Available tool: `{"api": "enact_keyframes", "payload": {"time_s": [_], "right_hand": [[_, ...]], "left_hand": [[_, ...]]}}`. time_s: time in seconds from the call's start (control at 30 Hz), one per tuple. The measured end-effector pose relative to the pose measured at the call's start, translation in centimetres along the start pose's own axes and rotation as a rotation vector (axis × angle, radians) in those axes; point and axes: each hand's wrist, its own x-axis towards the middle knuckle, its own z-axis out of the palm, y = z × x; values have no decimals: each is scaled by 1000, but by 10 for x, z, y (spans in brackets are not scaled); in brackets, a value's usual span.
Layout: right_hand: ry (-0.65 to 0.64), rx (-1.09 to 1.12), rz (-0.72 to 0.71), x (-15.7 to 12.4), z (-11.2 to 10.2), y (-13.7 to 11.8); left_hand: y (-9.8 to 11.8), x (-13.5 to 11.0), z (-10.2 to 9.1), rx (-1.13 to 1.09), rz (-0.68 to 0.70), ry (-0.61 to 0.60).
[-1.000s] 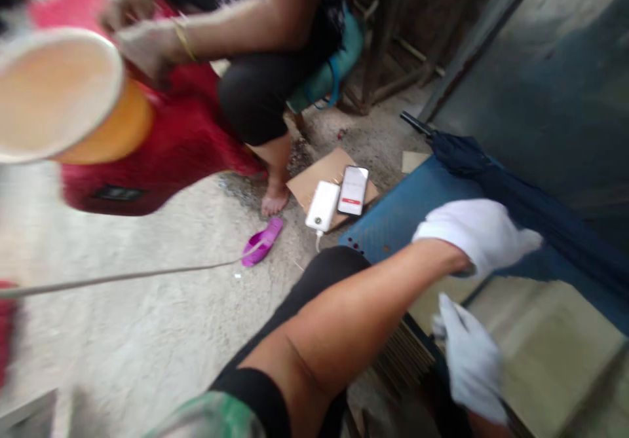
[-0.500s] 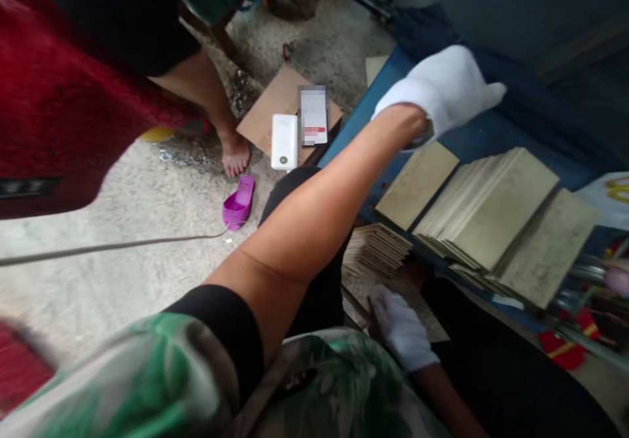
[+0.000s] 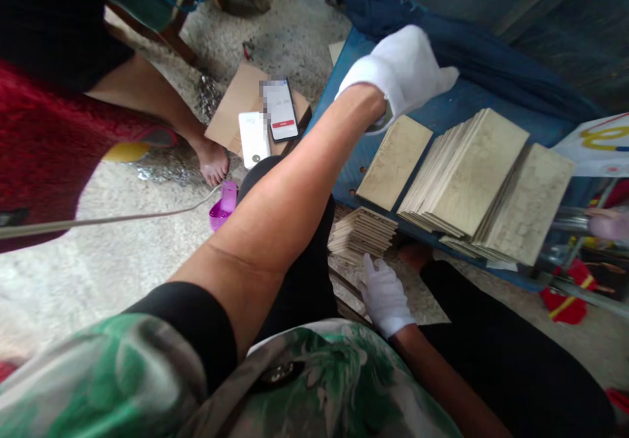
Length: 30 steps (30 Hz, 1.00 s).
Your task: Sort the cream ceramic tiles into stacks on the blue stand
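My left hand (image 3: 405,71), in a white glove, is held out over the blue table (image 3: 344,107), near a folded dark umbrella. One digit points right, the other fingers are mostly out of sight, and no object shows in it. My right hand (image 3: 386,296), also gloved, is low by my leg. Its fingers stretch toward a fanned stack of thin boards (image 3: 362,232) near the floor, and it appears to hold nothing. On the table stand a leaning row of pale rectangular boards (image 3: 479,169), a single-looking board pile (image 3: 396,162) and another pile (image 3: 533,202).
The umbrella (image 3: 442,38) lies along the table's far side. A phone (image 3: 281,114) and a white power bank (image 3: 254,142) rest on cardboard (image 3: 228,120). Another person's bare foot (image 3: 213,162) is beside it. A cable (image 3: 122,219) crosses near a purple slipper (image 3: 223,212).
The thin board at my right hand is no longer visible there, and its fingers have straightened toward the low stack. My left hand keeps its pose over the table while the view shifts.
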Motion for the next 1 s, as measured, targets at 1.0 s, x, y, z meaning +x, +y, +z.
{"api": "enact_keyframes", "payload": {"time_s": [1.0], "right_hand": [[0, 227, 132, 17, 7, -2]], "left_hand": [[7, 7, -2, 250, 103, 122]]}}
